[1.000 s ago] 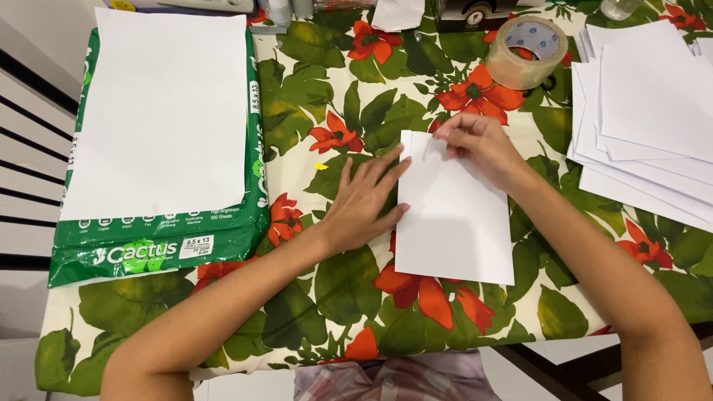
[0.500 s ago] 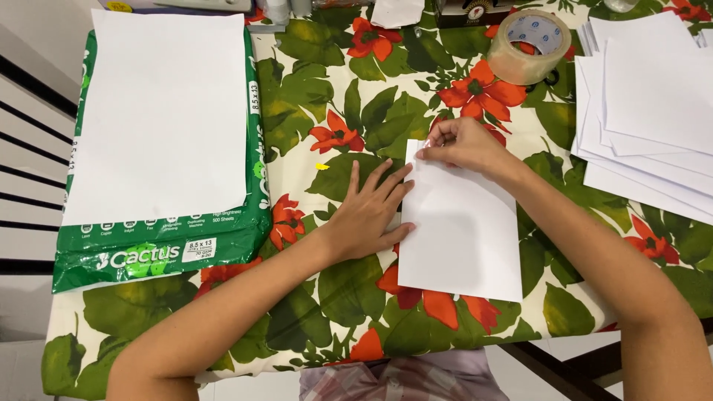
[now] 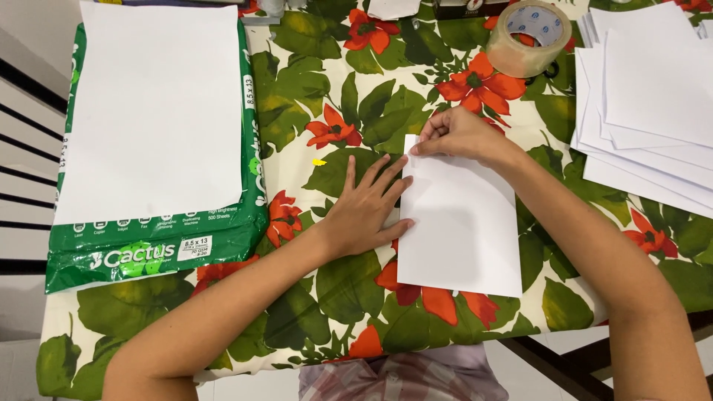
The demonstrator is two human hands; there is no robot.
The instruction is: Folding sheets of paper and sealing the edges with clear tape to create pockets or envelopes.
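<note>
— Which step is this?

— Creasing, I'd judge. A folded white sheet lies flat on the floral-clothed surface, in front of the person. The left hand rests flat at its left edge, fingers spread, tips pinning the paper. The right hand is at the top left corner, fingers pressed together and pinching or rubbing the top edge.

— What does the next move call for?

— Probably firm pressure along the edge, with the left hand holding the sheet so it doesn't skew.

— Any containers?

— An opened green ream wrapper at the left, holding a stack of blank paper. A roll of clear packing tape stands at the top, and loose white sheets are fanned at the right, well apart from the hands.
</note>
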